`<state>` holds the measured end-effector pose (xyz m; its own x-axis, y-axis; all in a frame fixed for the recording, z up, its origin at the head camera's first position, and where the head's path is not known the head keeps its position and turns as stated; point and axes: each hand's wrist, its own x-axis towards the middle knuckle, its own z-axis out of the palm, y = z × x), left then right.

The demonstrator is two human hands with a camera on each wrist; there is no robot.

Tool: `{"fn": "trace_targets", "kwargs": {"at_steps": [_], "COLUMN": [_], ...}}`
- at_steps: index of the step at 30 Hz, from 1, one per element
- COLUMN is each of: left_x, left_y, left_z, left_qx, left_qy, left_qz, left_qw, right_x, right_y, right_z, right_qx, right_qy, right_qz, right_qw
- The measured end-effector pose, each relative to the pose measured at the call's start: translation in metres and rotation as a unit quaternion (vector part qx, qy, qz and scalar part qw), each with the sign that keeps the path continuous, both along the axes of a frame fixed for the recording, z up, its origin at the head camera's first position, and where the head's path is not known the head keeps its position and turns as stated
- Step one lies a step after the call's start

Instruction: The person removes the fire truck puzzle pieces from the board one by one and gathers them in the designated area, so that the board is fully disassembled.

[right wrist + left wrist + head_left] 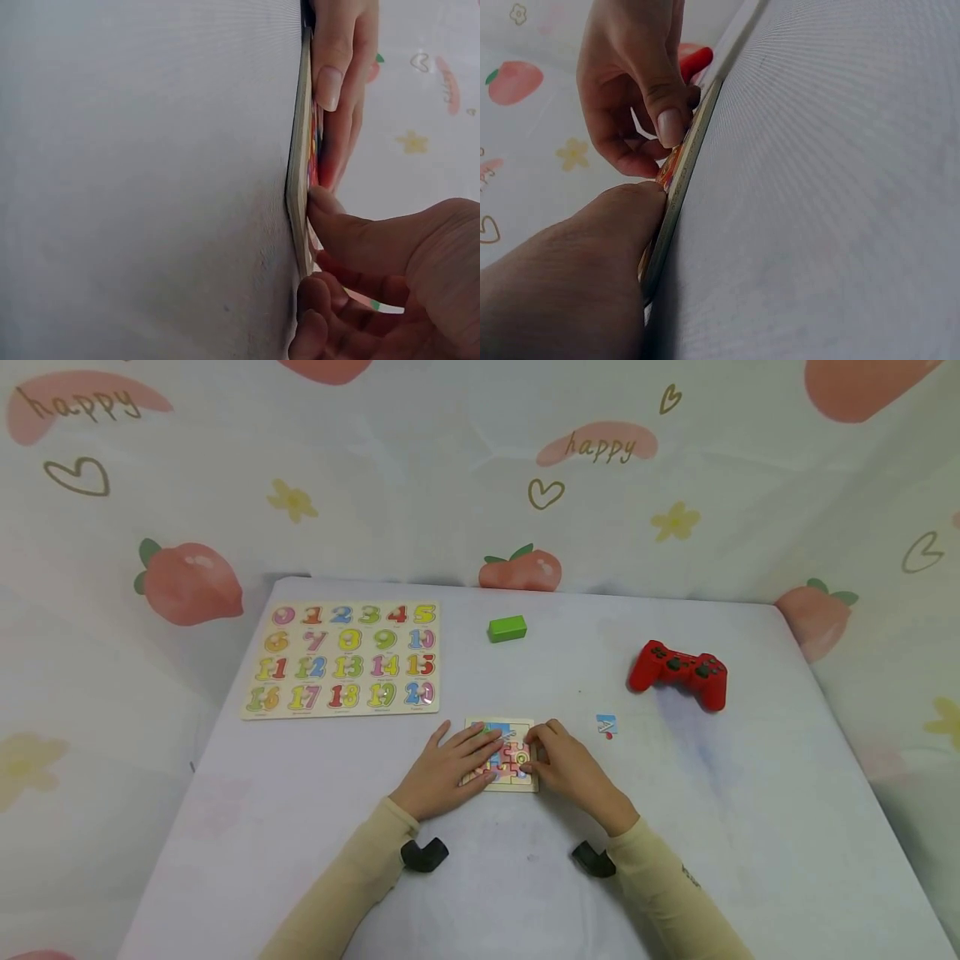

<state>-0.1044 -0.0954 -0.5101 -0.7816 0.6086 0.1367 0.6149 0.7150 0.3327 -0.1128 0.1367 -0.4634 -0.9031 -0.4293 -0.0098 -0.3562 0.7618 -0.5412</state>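
Note:
A small wooden jigsaw puzzle [514,785] with a pale frame and colourful pieces lies flat on the table between the hands. Across its left part rests my left hand [455,770], fingers extended over the pieces. At the right side my right hand [572,770] bends its thumb and index finger around a pink puzzle piece with a yellow ring [521,757]. The right thumb [327,210] touches the puzzle's face in the right wrist view. A loose blue and white puzzle piece [607,724] lies to the right of the right hand. Fingers hide part of the picture.
A wooden number board [341,652] lies at the back left. Behind the puzzle stands a green block [507,628]. A red game controller [678,672] sits at the back right. A fruit-patterned cloth [420,468] hangs behind the white table [300,827].

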Motion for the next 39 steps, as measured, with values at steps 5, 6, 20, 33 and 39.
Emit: {"fn": "trace_targets", "kwargs": {"at_steps": [5, 6, 20, 33, 39], "left_x": [-0.001, -0.001, 0.000, 0.000, -0.001], "left_y": [0.000, 0.000, 0.000, -0.001, -0.002], "left_z": [-0.002, -0.002, 0.003, 0.000, 0.001], "left_qx": [-0.015, -0.019, -0.028, -0.015, -0.010], "left_qy": [0.002, 0.003, 0.002, 0.000, 0.005], "left_qz": [0.002, 0.002, -0.003, -0.007, -0.009], "left_qw": [0.9999, 0.9998, 0.9996, 0.9999, 0.9999], "right_x": [0.000, 0.000, -0.005, -0.014, -0.016], "right_y": [-0.001, -0.001, -0.006, -0.002, 0.001], "right_z": [0.001, 0.001, 0.002, 0.011, 0.009], "right_qx": [0.004, 0.004, 0.008, -0.048, -0.067], "right_qy": [-0.010, -0.013, -0.012, -0.071, -0.096], "right_qz": [-0.005, -0.007, -0.008, -0.023, -0.040], "right_qw": [1.000, 1.000, 1.000, 0.996, 0.992]}}
